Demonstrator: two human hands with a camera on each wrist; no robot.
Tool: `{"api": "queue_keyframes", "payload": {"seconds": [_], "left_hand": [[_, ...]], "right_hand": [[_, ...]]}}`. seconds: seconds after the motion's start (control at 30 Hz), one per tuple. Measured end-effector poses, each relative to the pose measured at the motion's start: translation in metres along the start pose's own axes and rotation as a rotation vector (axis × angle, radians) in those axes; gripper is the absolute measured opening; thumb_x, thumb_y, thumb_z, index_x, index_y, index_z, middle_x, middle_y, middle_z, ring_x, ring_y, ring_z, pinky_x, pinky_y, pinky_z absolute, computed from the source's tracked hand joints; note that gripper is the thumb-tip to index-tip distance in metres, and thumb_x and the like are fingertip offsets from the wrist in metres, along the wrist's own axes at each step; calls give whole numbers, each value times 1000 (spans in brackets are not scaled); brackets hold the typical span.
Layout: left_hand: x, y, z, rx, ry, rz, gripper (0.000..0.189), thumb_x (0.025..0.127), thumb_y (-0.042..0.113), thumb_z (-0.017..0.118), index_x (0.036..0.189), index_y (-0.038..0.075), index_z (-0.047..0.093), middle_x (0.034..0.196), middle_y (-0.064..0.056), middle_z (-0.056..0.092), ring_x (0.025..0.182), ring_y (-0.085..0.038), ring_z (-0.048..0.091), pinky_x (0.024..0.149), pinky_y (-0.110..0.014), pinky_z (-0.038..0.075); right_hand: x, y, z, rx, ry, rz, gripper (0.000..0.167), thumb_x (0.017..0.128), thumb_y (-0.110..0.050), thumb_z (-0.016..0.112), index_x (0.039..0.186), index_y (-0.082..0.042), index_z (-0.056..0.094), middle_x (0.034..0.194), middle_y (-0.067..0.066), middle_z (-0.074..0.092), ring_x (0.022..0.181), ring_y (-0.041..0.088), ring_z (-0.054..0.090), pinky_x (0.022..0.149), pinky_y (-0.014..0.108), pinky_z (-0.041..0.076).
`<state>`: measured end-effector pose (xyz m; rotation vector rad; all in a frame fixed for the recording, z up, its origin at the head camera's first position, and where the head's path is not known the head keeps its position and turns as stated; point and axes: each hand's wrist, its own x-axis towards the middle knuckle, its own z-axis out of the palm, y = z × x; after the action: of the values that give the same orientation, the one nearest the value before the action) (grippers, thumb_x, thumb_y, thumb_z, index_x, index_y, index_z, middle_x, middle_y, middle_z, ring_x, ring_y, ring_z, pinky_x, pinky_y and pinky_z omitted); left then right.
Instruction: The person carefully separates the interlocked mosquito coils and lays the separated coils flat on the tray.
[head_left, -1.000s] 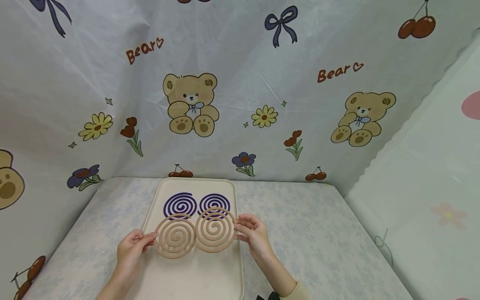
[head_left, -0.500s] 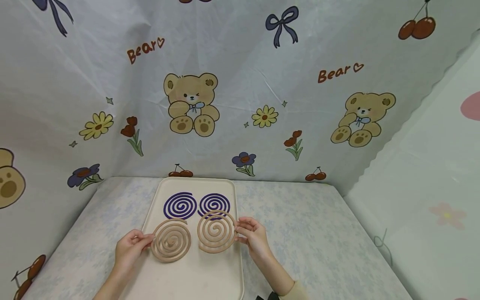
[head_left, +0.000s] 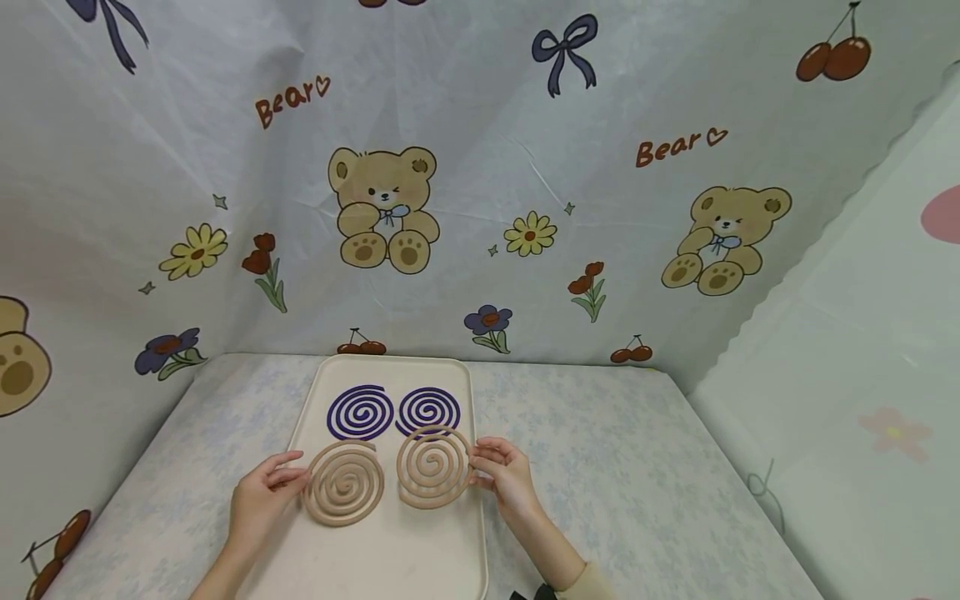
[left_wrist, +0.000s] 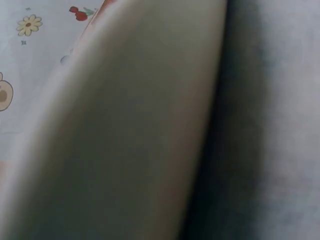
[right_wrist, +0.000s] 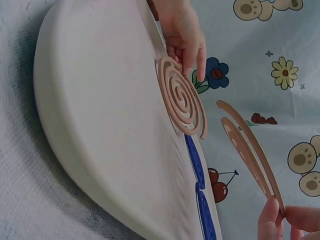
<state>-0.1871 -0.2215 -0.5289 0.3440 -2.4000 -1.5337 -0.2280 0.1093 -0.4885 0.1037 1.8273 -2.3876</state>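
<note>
Left wording: "Bear" with a small heart is printed in red-brown letters on the pale printed fabric backdrop (head_left: 465,125), upper left (head_left: 290,98).
Right wording: the same "Bear" with a heart is printed on the backdrop above the right-hand teddy bear picture (head_left: 680,147).
Other markings: none can be read elsewhere.

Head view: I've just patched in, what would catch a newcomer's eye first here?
Two tan spiral coils over the cream tray: the left coil lies on it with the left hand at its rim, and the right hand pinches the right coil, lifted clear in the right wrist view. Behind them lie two purple coils side by side, under a bear-print backdrop.
</note>
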Motion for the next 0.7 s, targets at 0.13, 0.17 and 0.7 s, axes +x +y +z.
{"api": "queue_keyframes", "payload": {"seconds": [0.13,0.17,0.7], "left_hand": [[-1,1,-4,119,0,32,40,77,9,76,115,3,65,86,-12,75,64,12,55,57,-10,45],[-1,0,-4,134,2,39,41,77,9,76,115,3,65,85,-12,75,64,12,55,57,-11,44],[-6,7,-12,489,74,189,32,80,20,71,109,7,70,68,0,71,51,-9,55,46,-24,37]], "right_hand": [[2,3,0,-8,-3,9,24,82,11,60,104,3,58,79,-4,68,68,4,64,53,18,53],[3,4,0,-10,-6,9,25,82,11,60,106,4,57,79,-4,68,68,5,64,53,19,53],[10,19,-3,-61,-31,-4,30,80,12,60,108,13,52,77,-1,68,63,6,64,58,20,56]]}}
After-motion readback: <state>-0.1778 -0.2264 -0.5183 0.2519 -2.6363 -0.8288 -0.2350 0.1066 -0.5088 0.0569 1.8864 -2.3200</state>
